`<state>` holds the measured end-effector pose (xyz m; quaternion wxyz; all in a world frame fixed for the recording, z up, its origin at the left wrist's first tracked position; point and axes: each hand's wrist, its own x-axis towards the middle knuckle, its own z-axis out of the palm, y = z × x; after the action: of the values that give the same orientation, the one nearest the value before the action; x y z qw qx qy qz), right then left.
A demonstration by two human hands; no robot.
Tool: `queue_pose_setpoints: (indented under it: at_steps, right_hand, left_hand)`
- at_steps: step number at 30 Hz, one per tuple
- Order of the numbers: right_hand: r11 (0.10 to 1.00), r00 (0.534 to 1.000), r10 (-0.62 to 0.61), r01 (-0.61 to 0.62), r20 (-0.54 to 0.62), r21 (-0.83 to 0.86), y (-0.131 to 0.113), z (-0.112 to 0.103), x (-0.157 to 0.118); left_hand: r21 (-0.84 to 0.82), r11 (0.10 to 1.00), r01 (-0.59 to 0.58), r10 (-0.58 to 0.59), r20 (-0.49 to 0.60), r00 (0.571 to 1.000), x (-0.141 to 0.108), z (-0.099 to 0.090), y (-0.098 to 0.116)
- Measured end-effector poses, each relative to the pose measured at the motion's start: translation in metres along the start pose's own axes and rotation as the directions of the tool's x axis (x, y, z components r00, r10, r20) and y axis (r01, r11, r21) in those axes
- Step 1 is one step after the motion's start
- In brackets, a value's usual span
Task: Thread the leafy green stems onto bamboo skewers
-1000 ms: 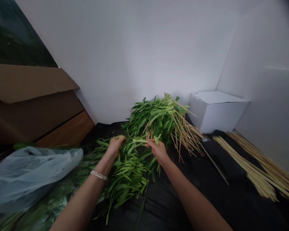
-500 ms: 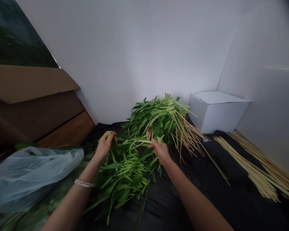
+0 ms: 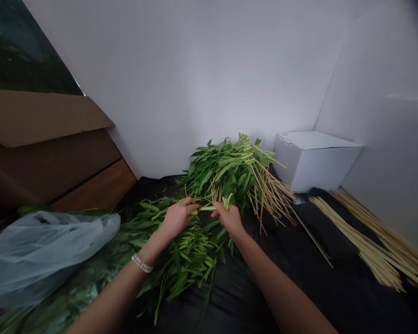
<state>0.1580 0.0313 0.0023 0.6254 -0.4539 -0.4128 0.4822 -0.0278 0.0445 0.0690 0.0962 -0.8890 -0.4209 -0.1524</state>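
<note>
My left hand [image 3: 178,217], with a beaded bracelet on its wrist, is closed on one end of a pale leafy green stem [image 3: 206,208]. My right hand [image 3: 231,218] grips the same stem, along with a few cut ends that poke up above its thumb. The two hands are close together, the stem stretched between them. Under them lies a loose pile of leafy greens [image 3: 190,257] with long narrow leaves, partly hidden by my left arm. Just beyond is a heap of similar greens [image 3: 226,160], with thin sticks [image 3: 270,190] jutting out to the right.
Bundles of thin pale sticks [image 3: 365,246] lie at the right beside a black flat object [image 3: 323,229]. A white box [image 3: 313,160] stands against the wall. A translucent plastic bag [image 3: 48,255] and a cardboard box [image 3: 42,139] are at the left. Black sheeting [image 3: 237,297] covers the surface.
My left hand has moved right, from the left side of the loose pile to close beside my right hand. My right hand has hardly moved and keeps its hold.
</note>
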Motion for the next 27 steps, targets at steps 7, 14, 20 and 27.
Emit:
queue_pose_setpoints:
  at_steps: [7,14,20,27]
  right_hand:
    - [0.991,0.997,0.054,-0.061,0.060,0.121,-0.005,0.002,-0.003]
    - [0.990,0.986,0.055,-0.074,0.155,0.118,-0.007,0.004,-0.006]
    - [0.986,0.984,0.047,-0.074,0.174,0.149,-0.006,0.006,-0.007]
    - [0.976,0.994,0.042,-0.062,0.104,0.207,-0.005,0.005,-0.005]
  left_hand:
    - [0.017,0.994,-0.107,0.105,0.079,0.991,-0.003,0.006,0.000]
    - [-0.012,1.000,-0.017,0.017,0.038,0.999,-0.004,0.006,0.006]
    - [-0.216,0.964,0.154,-0.166,-0.038,0.985,0.000,0.008,0.005]
    - [-0.677,0.592,0.438,-0.588,0.010,0.809,0.007,0.026,-0.002]
